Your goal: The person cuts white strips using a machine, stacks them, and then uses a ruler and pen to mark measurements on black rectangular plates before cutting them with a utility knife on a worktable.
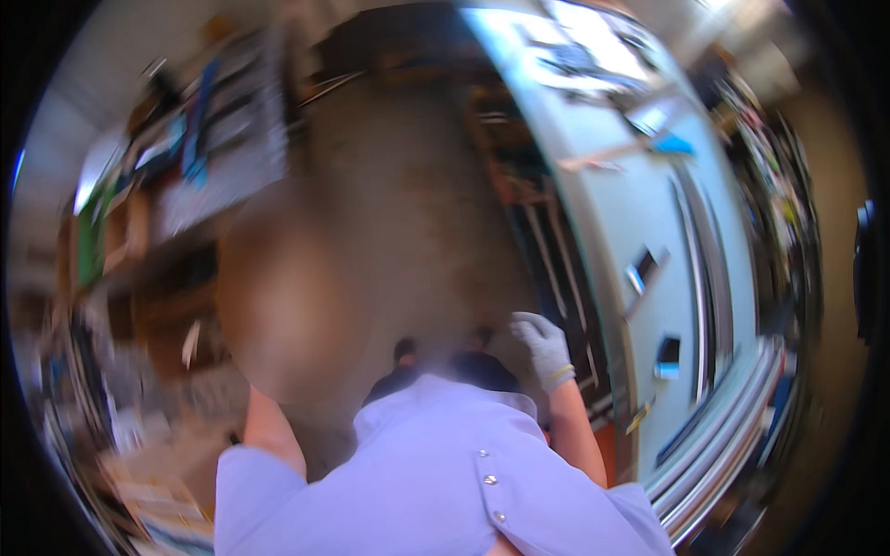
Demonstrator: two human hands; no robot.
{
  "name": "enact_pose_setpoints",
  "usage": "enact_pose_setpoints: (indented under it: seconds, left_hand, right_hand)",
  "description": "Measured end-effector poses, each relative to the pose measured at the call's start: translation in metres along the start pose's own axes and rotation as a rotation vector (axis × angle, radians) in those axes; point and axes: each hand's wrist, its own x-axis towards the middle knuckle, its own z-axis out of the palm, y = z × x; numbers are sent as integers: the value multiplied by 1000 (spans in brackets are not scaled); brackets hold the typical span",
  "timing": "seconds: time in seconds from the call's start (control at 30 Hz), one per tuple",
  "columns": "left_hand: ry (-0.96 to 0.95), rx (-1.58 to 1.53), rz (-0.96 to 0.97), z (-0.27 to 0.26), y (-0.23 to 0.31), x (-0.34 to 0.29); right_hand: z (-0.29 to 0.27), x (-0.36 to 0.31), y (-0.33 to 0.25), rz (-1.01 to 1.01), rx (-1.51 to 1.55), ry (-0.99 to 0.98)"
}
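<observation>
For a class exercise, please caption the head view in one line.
The white-gloved right hand, empty, hangs left of a pale-blue worktable bearing long strips.

Heavy blur toward edges — white glare far along table (pixel 607 218) (floor (pixel 408 195) dimmer) — lines bent, rim black.

From where I sit, I can read no text, label, number or sign anywhere; blur smears the pale blue worktable (pixel 603 222) and both sides of my view.
</observation>
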Motion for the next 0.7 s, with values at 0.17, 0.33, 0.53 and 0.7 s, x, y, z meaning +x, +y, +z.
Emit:
enact_pose_setpoints:
  seconds: [0.17, 0.33, 0.53, 0.7]
  left_hand:
    - [-690, 80, -94, 137, 157, -105]
    - [-760, 441, 720, 234, 374, -218]
    - [-816, 317, 1210, 322, 548, -389]
    - [-261, 292, 1657, 373, 676, -430]
  right_hand:
    - [-43, -39, 5, 194, -10, 128]
    - [-109, -53, 44, 151, -7, 376]
    - [-195, -62, 104, 148, -63, 628]
    - [-245, -36, 145, 274, 425, 727]
